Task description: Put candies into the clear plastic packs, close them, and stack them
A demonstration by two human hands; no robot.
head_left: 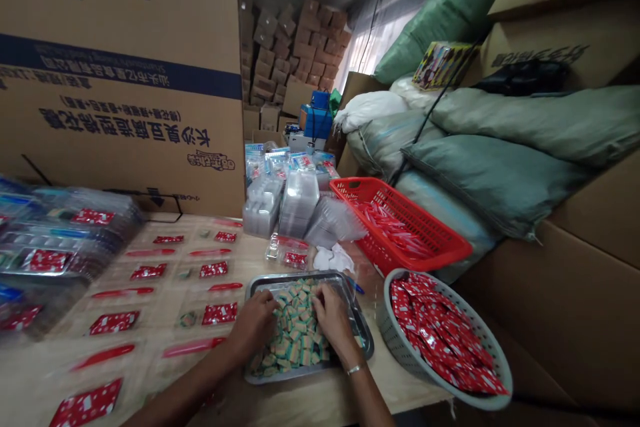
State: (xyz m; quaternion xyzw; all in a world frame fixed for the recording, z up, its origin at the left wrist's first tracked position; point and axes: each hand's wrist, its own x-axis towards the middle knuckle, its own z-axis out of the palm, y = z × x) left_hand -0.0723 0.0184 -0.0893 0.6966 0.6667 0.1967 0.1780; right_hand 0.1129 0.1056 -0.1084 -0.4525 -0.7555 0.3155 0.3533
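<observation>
Both of my hands rest in a metal tray [363, 333] filled with many small green, white and orange blocks [295, 337]. My left hand [254, 325] lies on the left part of the pile with its fingers curled down into the blocks. My right hand [331, 317] is on the right part, fingers bent and pressed together among the blocks; a thin bracelet sits on that wrist. What the fingertips hold is hidden. To the left of the tray, clear plastic packs with red packets [219, 313] and red pens lie in rows on the wooden table [300, 407].
A grey round basket [400, 347] of red packets stands right of the tray, a red crate [440, 253] with red pens behind it. Stacks of clear trays [299, 203] sit further back. Big cardboard boxes [120, 80] wall the left, sacks [500, 173] and boxes the right.
</observation>
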